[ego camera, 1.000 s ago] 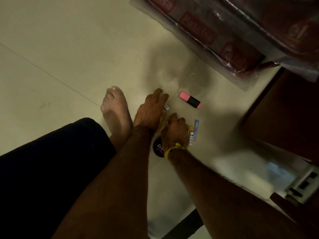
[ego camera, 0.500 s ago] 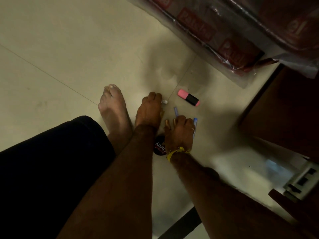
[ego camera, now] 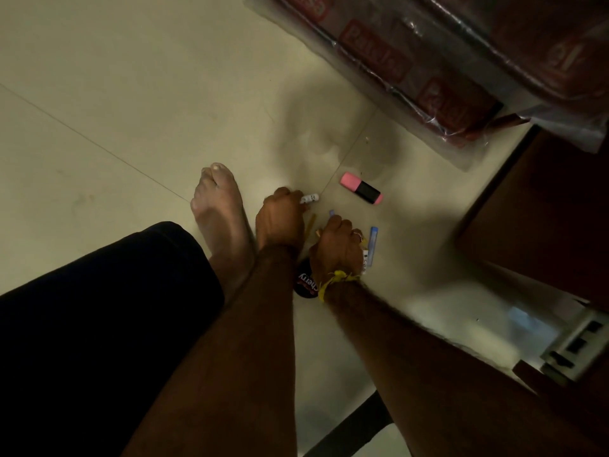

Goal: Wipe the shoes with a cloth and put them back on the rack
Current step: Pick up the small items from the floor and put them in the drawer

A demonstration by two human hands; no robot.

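Tiled floor (ego camera: 131,94) under both hands. Left hand (ego camera: 280,219) curled round white marker (ego camera: 311,197); right hand (ego camera: 337,245) curled over pens (ego camera: 372,245), black polish tin (ego camera: 304,283) beneath wrist. Pink highlighter (ego camera: 362,188) nearby. Shoes, cloth, rack out of view.

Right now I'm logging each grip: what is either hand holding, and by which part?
The left hand grips a white pen by its rear, tip sticking out. The right hand curls around pens, but the exact hold is hidden.
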